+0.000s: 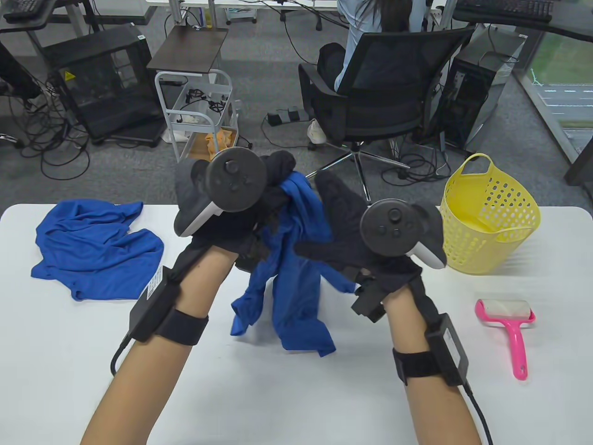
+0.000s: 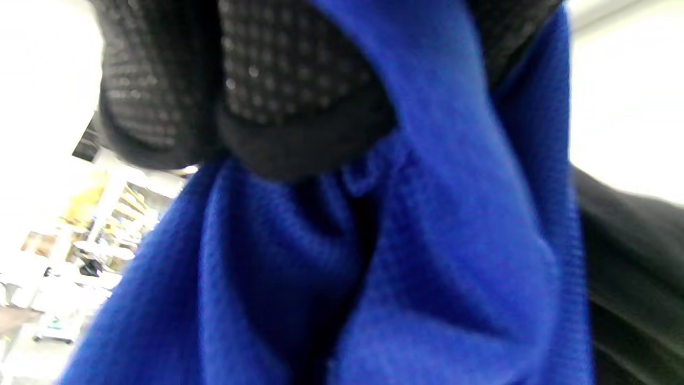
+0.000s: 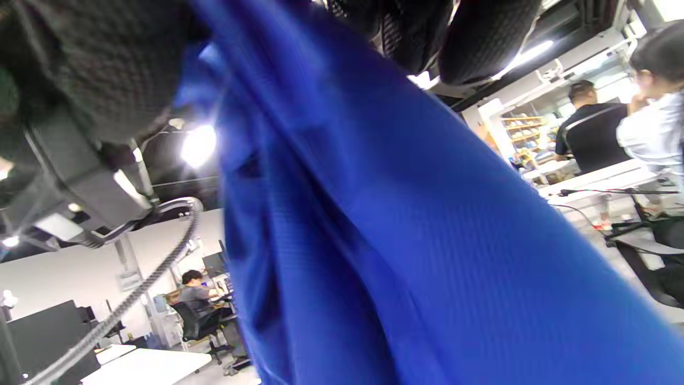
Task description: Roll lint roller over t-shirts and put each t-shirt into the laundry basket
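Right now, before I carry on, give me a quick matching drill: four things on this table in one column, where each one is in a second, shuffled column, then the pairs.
Things:
1. lint roller
2. laundry basket
3. held t-shirt
4. second t-shirt

Places:
A. crumpled on the table's left side
B. standing at the far right of the table
C. hanging between the left hand and the right hand, its hem touching the table
D. lying flat near the right edge, in front of the basket

Pairs: 1-D, 2-B, 3-C, 4-A
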`<state>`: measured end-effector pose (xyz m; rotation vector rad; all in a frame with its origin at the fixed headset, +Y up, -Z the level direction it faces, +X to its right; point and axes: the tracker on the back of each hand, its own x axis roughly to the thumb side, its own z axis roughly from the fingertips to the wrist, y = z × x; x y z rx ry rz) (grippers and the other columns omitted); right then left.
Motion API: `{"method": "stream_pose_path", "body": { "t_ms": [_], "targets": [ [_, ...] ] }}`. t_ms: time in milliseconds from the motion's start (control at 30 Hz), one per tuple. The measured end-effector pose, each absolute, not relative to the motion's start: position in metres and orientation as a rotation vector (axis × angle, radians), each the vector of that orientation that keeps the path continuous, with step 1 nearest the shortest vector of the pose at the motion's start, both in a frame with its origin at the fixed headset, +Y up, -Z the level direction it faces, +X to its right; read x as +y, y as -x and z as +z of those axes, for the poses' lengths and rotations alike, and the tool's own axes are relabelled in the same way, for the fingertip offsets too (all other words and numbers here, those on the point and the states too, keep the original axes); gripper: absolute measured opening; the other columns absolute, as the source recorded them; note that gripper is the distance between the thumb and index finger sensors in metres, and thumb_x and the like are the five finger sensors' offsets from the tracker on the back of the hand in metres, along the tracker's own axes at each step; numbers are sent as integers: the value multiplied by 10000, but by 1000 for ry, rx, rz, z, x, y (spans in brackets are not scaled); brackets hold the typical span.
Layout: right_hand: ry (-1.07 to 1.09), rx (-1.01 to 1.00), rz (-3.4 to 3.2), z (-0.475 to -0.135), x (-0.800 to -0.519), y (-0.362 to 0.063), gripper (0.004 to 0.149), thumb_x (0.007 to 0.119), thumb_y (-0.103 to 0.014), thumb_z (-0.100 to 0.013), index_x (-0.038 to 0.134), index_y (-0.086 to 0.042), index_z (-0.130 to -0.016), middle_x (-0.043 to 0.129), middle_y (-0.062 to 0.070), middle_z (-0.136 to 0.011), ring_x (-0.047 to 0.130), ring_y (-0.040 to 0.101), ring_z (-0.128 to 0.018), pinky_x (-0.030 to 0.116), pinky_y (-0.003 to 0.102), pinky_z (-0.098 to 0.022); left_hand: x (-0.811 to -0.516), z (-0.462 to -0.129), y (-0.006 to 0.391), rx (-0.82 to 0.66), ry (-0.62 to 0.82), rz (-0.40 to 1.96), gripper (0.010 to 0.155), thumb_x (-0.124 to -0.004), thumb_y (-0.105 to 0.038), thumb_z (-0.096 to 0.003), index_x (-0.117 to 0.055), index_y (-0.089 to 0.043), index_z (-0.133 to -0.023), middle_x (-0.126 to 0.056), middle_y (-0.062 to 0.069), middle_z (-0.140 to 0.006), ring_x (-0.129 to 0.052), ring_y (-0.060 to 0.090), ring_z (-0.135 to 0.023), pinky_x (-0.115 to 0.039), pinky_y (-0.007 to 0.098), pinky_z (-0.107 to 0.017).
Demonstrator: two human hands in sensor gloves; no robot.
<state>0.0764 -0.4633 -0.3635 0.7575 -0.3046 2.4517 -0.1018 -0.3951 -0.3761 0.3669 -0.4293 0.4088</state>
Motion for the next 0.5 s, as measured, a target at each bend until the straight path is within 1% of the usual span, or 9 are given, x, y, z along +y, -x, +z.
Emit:
{"method": "stream_pose_path", "body": {
  "t_ms": [33,100,167,200,233,300,333,433,500],
  "targets": [
    [-682,-360,2476,-364,-463,-73,1063,762,-658,-431,174,-89,-1110,412,188,-1194,674,349,-995,693,516,-695,-396,-375,99,-432,-359,403,404,-888,-408,-495,-840,-216,-848,-992,22,-621,-1044,-24,-186,-991,286,-338],
    [-615,-488,2475,-372,-464,-73,868,771,-596,-467,373,-136,-1086,726,29,-1016,902,172,-756,846,323,-520,-400,-373,102,-451,-374,370,412,-880,-421,-494,-829,-230,-856,-990,4,-638,-1055,-31,-210,-993,279,-363],
    [-548,-548,2384,-374,-468,-78,622,800,-516,-489,613,-213,-998,899,-47,-810,972,116,-534,872,225,-335,-412,-375,111,-561,-324,427,526,-841,-442,-506,-656,-342,-988,-857,-27,-880,-1057,-5,-471,-931,314,-560],
    [-522,-556,2374,-373,-470,-82,558,793,-521,-495,661,-253,-966,918,-57,-773,972,109,-496,866,206,-302,-423,-374,120,-584,-289,502,661,-823,-492,-504,-477,-420,-1063,-657,-15,-1049,-999,55,-646,-838,376,-658],
    [-502,-587,2369,-372,-470,-86,508,780,-520,-512,699,-258,-940,939,-58,-734,977,101,-450,861,179,-257,-437,-372,130,-569,-291,593,769,-814,-548,-488,-345,-426,-1085,-493,-3,-1122,-924,107,-773,-759,433,-709],
    [-443,-647,2374,-370,-470,-94,482,773,-511,-516,711,-269,-928,944,-63,-725,980,94,-431,854,149,-227,-468,-371,149,-550,-306,672,916,-833,-575,-456,-229,-319,-1096,-334,20,-1151,-823,184,-894,-700,502,-717],
    [-421,-674,2368,-369,-469,-98,478,764,-513,-519,710,-272,-927,946,-67,-723,983,86,-425,853,134,-214,-482,-372,155,-530,-292,653,957,-838,-606,-440,-205,-328,-1102,-316,24,-1159,-783,201,-945,-673,530,-731],
    [-427,-622,2231,-366,-465,-107,473,761,-514,-526,723,-257,-922,957,-63,-712,997,76,-398,852,112,-176,-552,-381,155,-490,-21,516,1110,-823,-737,-390,-144,-276,-1137,-281,67,-1191,-598,343,-1108,-581,642,-756],
    [-445,-615,2158,-362,-462,-111,475,756,-515,-531,723,-250,-923,956,-55,-713,1001,78,-395,854,110,-170,-595,-387,140,-486,90,517,1068,-837,-709,-396,-208,-276,-1143,-283,70,-1193,-518,406,-1131,-548,675,-748]
  ]
}}
